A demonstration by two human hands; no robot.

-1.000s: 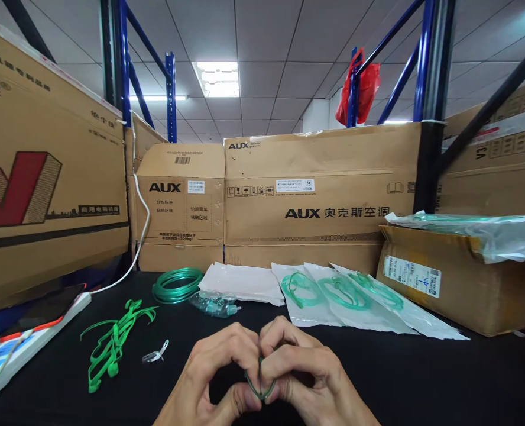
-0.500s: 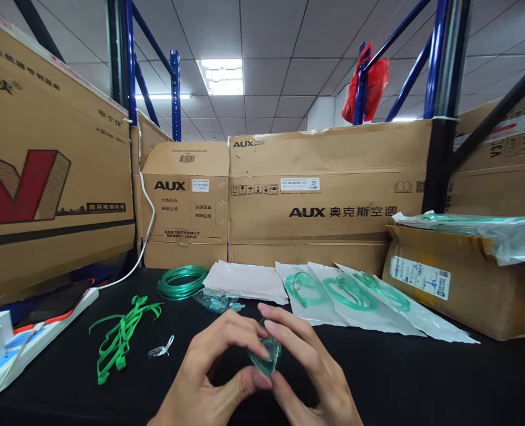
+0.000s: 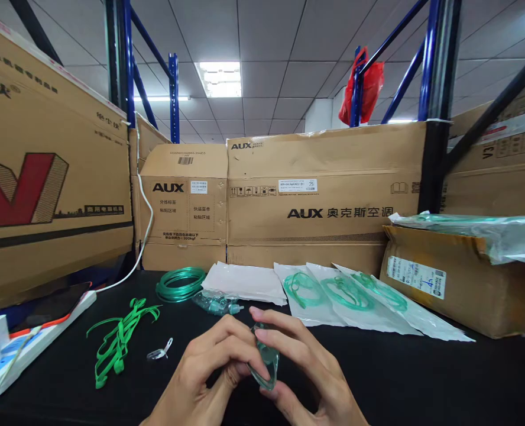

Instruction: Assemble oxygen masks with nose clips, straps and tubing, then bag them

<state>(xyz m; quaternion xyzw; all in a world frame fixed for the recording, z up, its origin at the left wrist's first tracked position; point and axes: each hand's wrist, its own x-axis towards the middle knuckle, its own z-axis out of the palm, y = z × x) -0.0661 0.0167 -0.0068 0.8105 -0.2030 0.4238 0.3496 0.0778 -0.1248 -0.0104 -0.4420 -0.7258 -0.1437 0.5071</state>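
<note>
Between my two hands, low in the middle of the head view, is a small translucent green plastic mask point(image 3: 269, 357), seen edge-on. The fingers of my left hand point(image 3: 220, 370) are bent against its left side, one fingertip pressing into it. My right hand point(image 3: 304, 364) pinches it from the right, with the thumb at the bottom edge and fingers along the top. Part of the mask is hidden behind the fingers. Beyond the hands lie a clear bag of pale green plastic parts point(image 3: 218, 303) and a coil of green tubing point(image 3: 180, 285).
Green elastic straps point(image 3: 119, 340) and a small clear clip point(image 3: 158, 352) lie at left, near a white power strip point(image 3: 62, 328). White pouches with green tubing point(image 3: 349, 293) fan out behind my right hand. An open carton point(image 3: 449, 284) stands at right; large boxes point(image 3: 307, 201) wall the back.
The mask has turned slightly and sits a little lower. My left thumb has drawn back from its lower edge, and the left fingers have moved down along it.
</note>
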